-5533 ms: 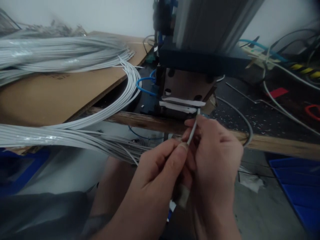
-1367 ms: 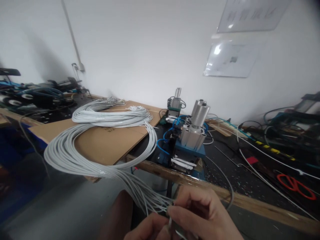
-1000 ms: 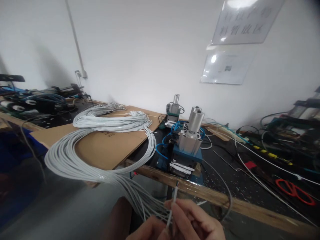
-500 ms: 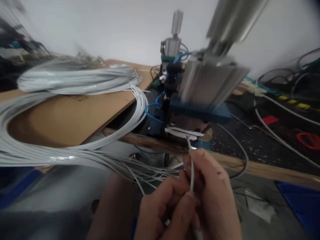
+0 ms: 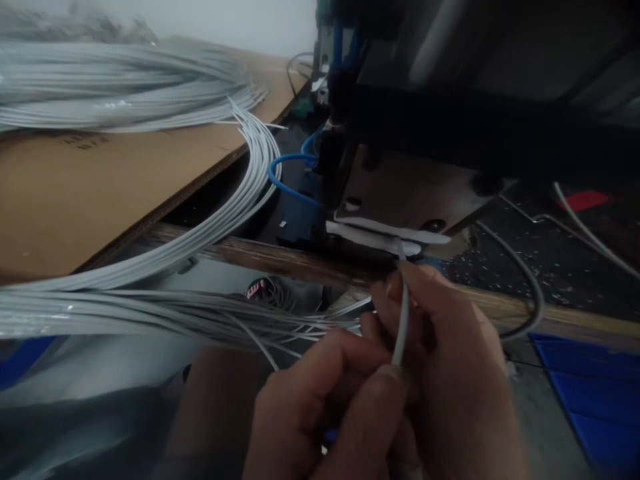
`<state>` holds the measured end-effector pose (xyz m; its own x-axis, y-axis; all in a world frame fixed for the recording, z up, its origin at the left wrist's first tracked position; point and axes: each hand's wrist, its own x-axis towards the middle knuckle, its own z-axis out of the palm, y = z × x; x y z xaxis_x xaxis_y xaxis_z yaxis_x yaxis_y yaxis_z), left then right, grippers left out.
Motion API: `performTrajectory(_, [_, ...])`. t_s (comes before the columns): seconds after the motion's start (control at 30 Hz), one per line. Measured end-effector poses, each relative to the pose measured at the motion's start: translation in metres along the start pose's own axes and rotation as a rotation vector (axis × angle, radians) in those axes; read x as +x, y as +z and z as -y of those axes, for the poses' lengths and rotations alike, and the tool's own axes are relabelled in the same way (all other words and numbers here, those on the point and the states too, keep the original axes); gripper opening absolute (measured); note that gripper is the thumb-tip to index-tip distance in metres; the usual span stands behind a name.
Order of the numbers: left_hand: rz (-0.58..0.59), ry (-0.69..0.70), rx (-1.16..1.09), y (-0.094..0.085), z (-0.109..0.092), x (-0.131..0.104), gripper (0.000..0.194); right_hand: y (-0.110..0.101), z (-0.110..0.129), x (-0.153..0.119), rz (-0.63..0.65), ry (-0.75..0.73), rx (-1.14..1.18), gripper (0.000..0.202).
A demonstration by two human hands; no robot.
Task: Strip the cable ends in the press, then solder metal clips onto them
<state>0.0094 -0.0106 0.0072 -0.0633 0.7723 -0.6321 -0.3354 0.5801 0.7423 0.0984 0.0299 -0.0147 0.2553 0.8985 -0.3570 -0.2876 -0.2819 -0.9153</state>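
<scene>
Nearest are two hands, side by side; the left hand (image 5: 340,407) pinches one grey wire (image 5: 402,327) with thumb and finger; the right hand (image 5: 450,333) is clamped on the same wire higher up, close to its tip; the wire is between them, bending a little as it goes up. It looks light and bendy, yet stiff enough to point with — smooth too, so it may slip a bit; just behind the tip seems the best place to hold it, with a second pinch lower down.

Just past the hands, to the left, is a near bunch (image 5: 200,313) of grey wires, with too many to count; next is the wooden edge of the surface (image 5: 295,263). At that edge is one big dark machine (image 5: 400,183) with two white strips (image 5: 375,235); the tip meets the strips — I cannot tell if it goes between them. One blue tube (image 5: 295,158) loops at the machine's left side; one red piece (image 5: 585,200) lies well off to the right. Farther back, on one brown cardboard sheet (image 5: 150,173), lies a far bunch (image 5: 125,87); it is blurry, so I cannot count its wires.
</scene>
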Motion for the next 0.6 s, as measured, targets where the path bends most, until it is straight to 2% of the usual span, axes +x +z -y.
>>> performTrajectory(0.13, [0.076,0.084,-0.031,-0.001,0.003,0.007,0.019,0.007,0.004,-0.002,-0.152,0.06,0.07,0.046])
performTrajectory(0.27, [0.151,0.027,-0.068,-0.003,0.0,0.011,0.018,0.011,0.005,-0.004,-0.222,0.042,0.067,0.039])
performTrajectory(0.6, [0.142,0.101,-0.062,-0.005,0.003,0.013,0.019,0.01,0.002,0.0,-0.06,0.031,0.205,0.039])
